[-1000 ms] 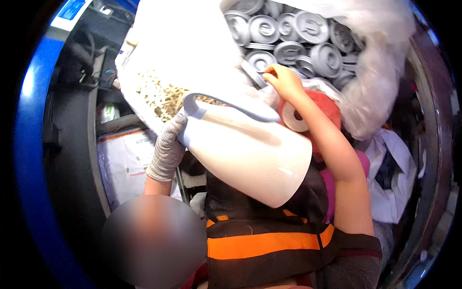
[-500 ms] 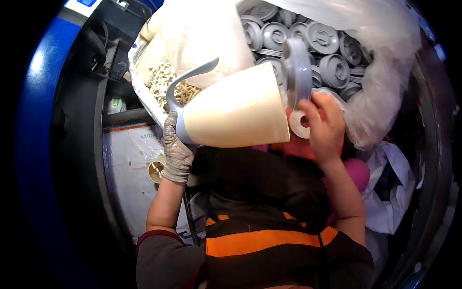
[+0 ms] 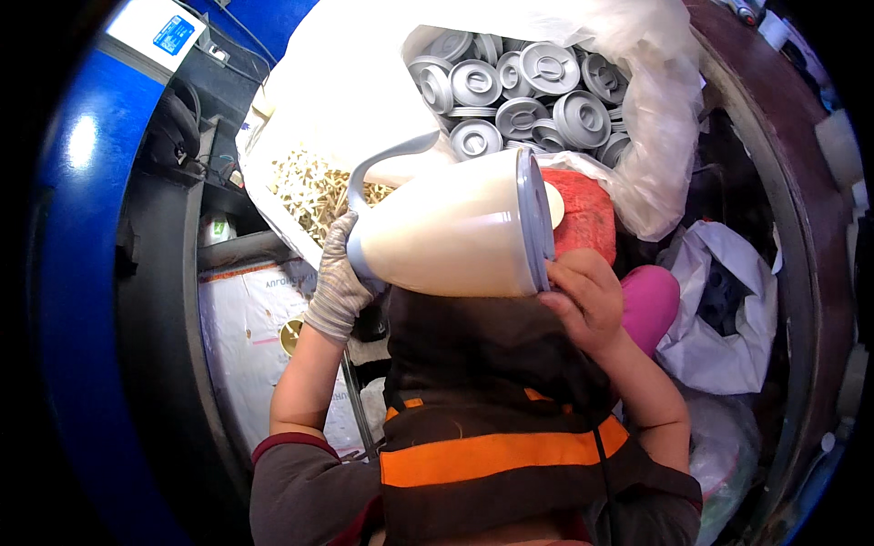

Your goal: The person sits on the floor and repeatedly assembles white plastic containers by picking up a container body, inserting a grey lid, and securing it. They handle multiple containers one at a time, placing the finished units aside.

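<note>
A cream jug (image 3: 446,227) with a grey-blue handle (image 3: 360,173) lies sideways across my lap area, held up in front of me. My left hand (image 3: 339,287), in a striped knit glove, is closed around the grey collar at its left end, below the handle. At the right end a round grey disc (image 3: 537,218) sits against the jug's wide end. My bare right hand (image 3: 583,296) has curled fingers at the disc's lower edge; their contact is partly hidden. Behind the disc, a pale round piece (image 3: 554,206) shows in part.
Grey round lids (image 3: 551,68) fill a clear plastic bag (image 3: 669,118) at the far side. Left of them, a white sack (image 3: 273,196) holds small cream pieces (image 3: 314,191). A red surface (image 3: 583,209) lies beyond my right hand, with a white bag (image 3: 728,318) farther right.
The grey disc, earlier raised upright apart from the jug in my right hand, now sits against its wide end. My right hand has moved down and left; the jug has shifted slightly down.
</note>
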### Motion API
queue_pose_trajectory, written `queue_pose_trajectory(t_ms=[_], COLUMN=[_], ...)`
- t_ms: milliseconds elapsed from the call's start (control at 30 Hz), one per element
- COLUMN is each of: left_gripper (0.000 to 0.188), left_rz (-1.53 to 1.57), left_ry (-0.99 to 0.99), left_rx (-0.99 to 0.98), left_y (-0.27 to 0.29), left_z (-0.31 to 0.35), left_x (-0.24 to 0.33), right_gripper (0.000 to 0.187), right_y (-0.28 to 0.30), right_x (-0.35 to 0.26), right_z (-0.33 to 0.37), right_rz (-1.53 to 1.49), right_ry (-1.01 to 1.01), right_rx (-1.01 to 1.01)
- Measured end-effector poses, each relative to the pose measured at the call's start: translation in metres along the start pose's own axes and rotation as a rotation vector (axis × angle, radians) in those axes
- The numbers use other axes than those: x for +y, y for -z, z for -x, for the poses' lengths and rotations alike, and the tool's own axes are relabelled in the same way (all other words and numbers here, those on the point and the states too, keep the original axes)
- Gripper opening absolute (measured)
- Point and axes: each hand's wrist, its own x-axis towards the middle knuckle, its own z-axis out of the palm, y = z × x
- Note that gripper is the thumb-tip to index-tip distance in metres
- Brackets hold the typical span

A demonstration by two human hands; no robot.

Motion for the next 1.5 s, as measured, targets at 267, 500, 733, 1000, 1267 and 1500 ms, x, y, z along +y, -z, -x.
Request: queue_pose_trajectory(t_ms=[267, 500, 733, 1000, 1267, 1500], left_gripper=[0.043, 0.036, 0.038, 0.041, 0.04, 0.045], left_rz=[-0.157, -0.194, -0.236, -0.344, -0.436, -0.338], left_ry=[0.022, -0.106, -0.321, -0.279, -0.241, -0.119], left_rx=[-0.025, -0.073, -0.147, -0.141, -0.185, -0.14], left_y=[-0.011, -0.023, -0.039, -0.033, -0.038, -0.025], left_z=[0.009, 0.011, 0.025, 0.006, 0.006, -0.005], left_x=[-0.009, -0.024, -0.025, -0.037, -0.054, -0.055], right_gripper=[0.065, 0.062, 0.06, 0.064, 0.059, 0.081], right_y=[0.023, 0.0, -0.012, -0.018, 0.002, 0.017], right_x=[0.003, 0.012, 0.008, 0.032, -0.004, 0.017], right_z=[-0.007, 0.018, 0.009, -0.005, -0.017, -0.009], right_rz=[0.061, 0.102, -0.159, -0.807, -0.798, -0.606], right_ry=[0.057, 0.074, -0.364, -0.641, -0.456, -0.638], right_rx=[-0.141, 0.117, 0.226, 0.344, 0.291, 0.3])
